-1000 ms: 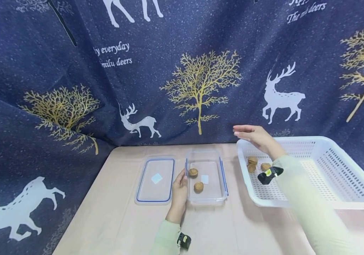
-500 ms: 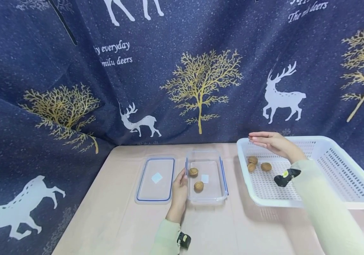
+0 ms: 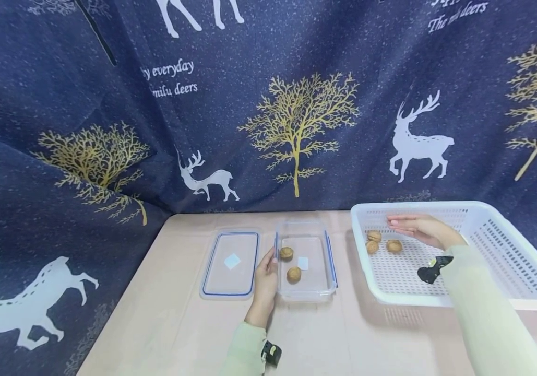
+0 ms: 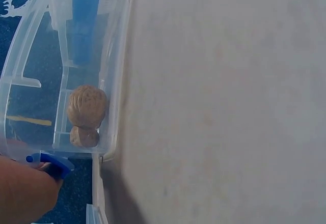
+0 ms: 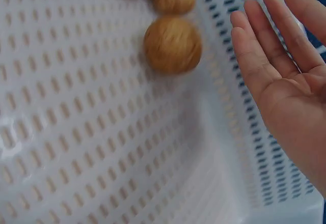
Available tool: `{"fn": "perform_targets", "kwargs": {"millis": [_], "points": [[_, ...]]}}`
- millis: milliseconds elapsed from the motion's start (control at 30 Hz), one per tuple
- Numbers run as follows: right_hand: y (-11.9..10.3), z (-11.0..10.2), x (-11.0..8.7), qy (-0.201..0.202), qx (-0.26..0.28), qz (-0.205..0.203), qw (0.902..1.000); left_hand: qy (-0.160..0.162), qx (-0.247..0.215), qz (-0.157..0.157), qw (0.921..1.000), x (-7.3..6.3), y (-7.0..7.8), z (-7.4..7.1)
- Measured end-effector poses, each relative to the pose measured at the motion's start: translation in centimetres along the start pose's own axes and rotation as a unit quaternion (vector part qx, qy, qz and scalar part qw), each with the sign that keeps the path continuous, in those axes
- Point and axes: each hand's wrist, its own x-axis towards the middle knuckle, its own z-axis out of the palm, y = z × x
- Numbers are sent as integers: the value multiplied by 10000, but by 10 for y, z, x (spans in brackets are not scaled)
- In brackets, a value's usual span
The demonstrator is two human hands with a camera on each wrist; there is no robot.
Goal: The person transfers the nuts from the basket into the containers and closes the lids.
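In the head view a clear plastic food container (image 3: 310,292) with blue-edged sides stands at the table's middle, two walnuts (image 3: 294,274) inside it. My left hand (image 3: 264,282) holds its left side; the left wrist view shows that hand (image 4: 25,189) at the blue-edged flap (image 4: 56,164). My right hand (image 3: 420,230) is over the white perforated basket (image 3: 414,298), palm turned sideways, nothing in it. Three walnuts (image 3: 394,246) lie at the basket's left end. In the right wrist view, the fingers (image 5: 260,56) are straight, apart from the nearest walnut (image 5: 173,45).
A clear lid with a blue seal (image 3: 230,284) lies flat on the table left of the container. Behind the table (image 3: 174,334) hangs a dark blue curtain (image 3: 230,130) printed with deer and trees. The basket reaches toward the table's right edge.
My right hand has moved right and lower, from above the basket's left rim to over its inside near the walnuts. The left hand and the container have stayed in place.
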Motion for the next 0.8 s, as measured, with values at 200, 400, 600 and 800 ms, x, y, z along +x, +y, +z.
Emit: {"fn": "perform_targets", "kwargs": {"millis": [200,400,600,800], "points": [[9,-3,-13,111,-740,627,9952,-18,47,53,10000,1,-1,0],[14,-3,-19,138,-1012,1217,9873,-10,44,45,10000,0,-2,1],[24,-8,-18,-301,-411,1332,9898,-52,-50,44,10000,-2,0,1],[26,-7,-13,-327,-534,1540,9861,-51,-5,-11,10000,0,-1,0]]}}
